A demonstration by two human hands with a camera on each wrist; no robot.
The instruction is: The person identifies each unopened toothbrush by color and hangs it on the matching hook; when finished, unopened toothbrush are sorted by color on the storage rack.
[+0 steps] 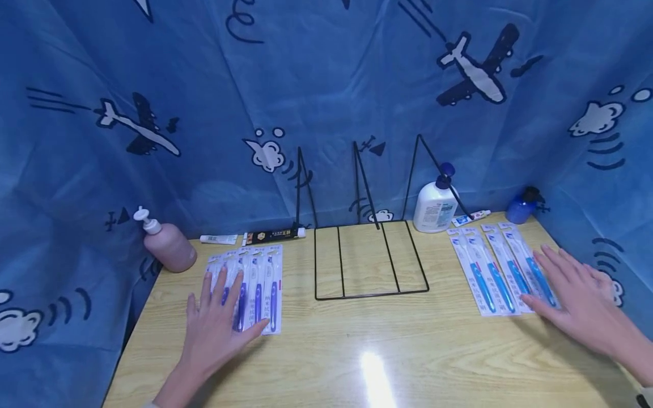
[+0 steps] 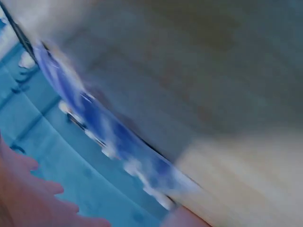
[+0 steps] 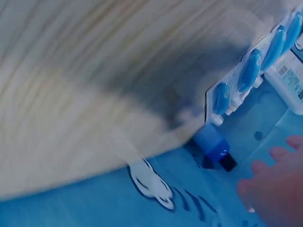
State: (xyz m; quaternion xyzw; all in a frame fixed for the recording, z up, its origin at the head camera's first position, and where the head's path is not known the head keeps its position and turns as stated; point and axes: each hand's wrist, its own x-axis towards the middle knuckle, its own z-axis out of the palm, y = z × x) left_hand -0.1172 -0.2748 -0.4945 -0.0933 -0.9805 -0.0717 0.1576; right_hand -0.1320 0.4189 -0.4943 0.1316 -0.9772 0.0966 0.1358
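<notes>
Several packaged toothbrushes with purple handles [image 1: 258,300] lie side by side at the left of the table. My left hand [image 1: 216,328] is over their near left part, fingers spread and straight, hiding some of the handles. On the right, several packaged toothbrushes with light blue handles [image 1: 490,272] lie in a slanted row. My right hand [image 1: 581,300] is at their right edge with its fingers extended, the thumb overlapping the near end of a pack. In the right wrist view, the fingers [image 3: 279,165] show apart from the blue packs [image 3: 249,71]. Neither hand grips anything.
A black wire rack [image 1: 371,294] stands between the two rows. Behind are a pink pump bottle [image 1: 170,247], a white tube [image 1: 218,239], a black toothpaste tube [image 1: 272,236], a white pump bottle [image 1: 435,208], a small toothpaste tube [image 1: 470,217] and a blue bottle [image 1: 520,209]. Blue curtain [image 1: 326,85] surrounds the table.
</notes>
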